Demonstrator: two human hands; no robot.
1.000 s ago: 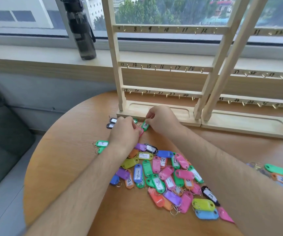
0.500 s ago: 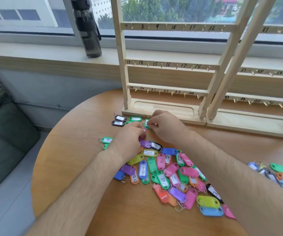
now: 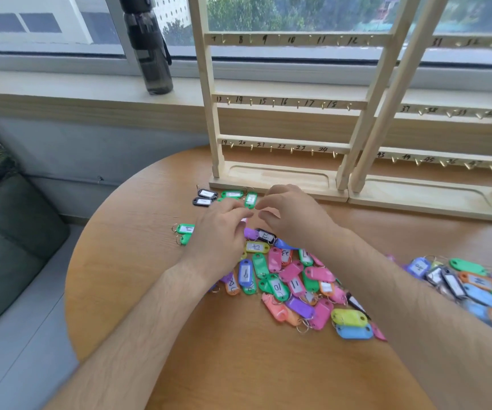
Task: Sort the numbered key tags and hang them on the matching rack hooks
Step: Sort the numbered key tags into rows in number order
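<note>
A heap of coloured numbered key tags (image 3: 292, 279) lies on the round wooden table (image 3: 138, 261). Behind it stands a wooden rack (image 3: 280, 105) whose bare hooks are numbered 7 to 24. My left hand (image 3: 219, 235) hovers at the heap's far edge and pinches a pink tag (image 3: 243, 221), mostly hidden under its fingers. My right hand (image 3: 293, 216) is just right of it, thumb and forefinger curved and apart, with nothing between them. A green tag (image 3: 250, 199) lies flat just beyond both hands.
Another green tag (image 3: 231, 193) and two black tags (image 3: 206, 193) lie by the rack's base. Two green tags (image 3: 185, 229) sit further left. A second rack (image 3: 434, 199) adjoins on the right, with another tag pile (image 3: 475, 285) before it. A dark bottle (image 3: 150, 45) stands on the sill.
My right hand has let go of the green tag, which now lies on the table. Both hands have drawn slightly back from the rack base, and the view has shifted.
</note>
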